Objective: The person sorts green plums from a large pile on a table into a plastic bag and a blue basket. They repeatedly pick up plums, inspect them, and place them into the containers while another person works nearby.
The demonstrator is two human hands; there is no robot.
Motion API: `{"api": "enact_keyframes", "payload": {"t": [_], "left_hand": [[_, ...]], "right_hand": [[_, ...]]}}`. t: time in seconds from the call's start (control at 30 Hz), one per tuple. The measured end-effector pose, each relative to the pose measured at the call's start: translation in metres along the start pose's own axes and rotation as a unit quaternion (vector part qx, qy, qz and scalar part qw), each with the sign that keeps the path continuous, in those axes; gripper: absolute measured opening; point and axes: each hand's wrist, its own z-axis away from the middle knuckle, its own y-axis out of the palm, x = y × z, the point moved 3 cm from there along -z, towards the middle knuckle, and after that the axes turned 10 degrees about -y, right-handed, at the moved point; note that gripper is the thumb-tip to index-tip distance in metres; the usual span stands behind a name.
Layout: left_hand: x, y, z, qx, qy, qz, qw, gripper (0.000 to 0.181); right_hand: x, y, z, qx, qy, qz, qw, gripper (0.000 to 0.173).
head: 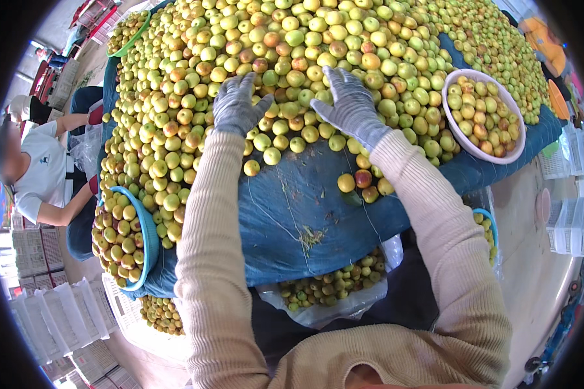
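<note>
A large heap of green and reddish jujube-like fruits point(160, 121) covers a table with a blue cloth point(292, 214). My left hand point(236, 104), in a grey striped glove, rests on the heap left of the middle, fingers spread. To its right my right hand point(348, 104), gloved alike, lies on the fruits with its fingers apart. Neither hand is closed round a fruit. Between the hands lie loose fruits, and a few more, some red, sit on the cloth below my right hand. Bits of stem and leaf point(312, 237) are scattered on the cloth near the front edge.
A pink basket of fruits point(518, 141) stands at the right, a blue basket point(148, 238) at the left and a green one point(138, 39) at the far left. Below the table edge is a lined container of fruits point(333, 287). A co-worker point(44, 170) sits left; white crates point(63, 316) are stacked nearby.
</note>
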Motion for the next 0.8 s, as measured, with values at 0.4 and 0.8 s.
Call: {"api": "enact_keyframes", "payload": {"t": [0.4,0.8], "left_hand": [[-0.018,0.018,0.034,0.120,-0.076,-0.025,0.990,0.053],[0.013,-0.017,0.122,0.071,-0.009,0.036,0.997,0.061]], "right_hand": [[0.015,0.017,0.017,0.162,-0.075,0.004,0.984,0.063],[0.067,-0.011,0.133,0.123,-0.141,-0.070,0.980,0.073]]}}
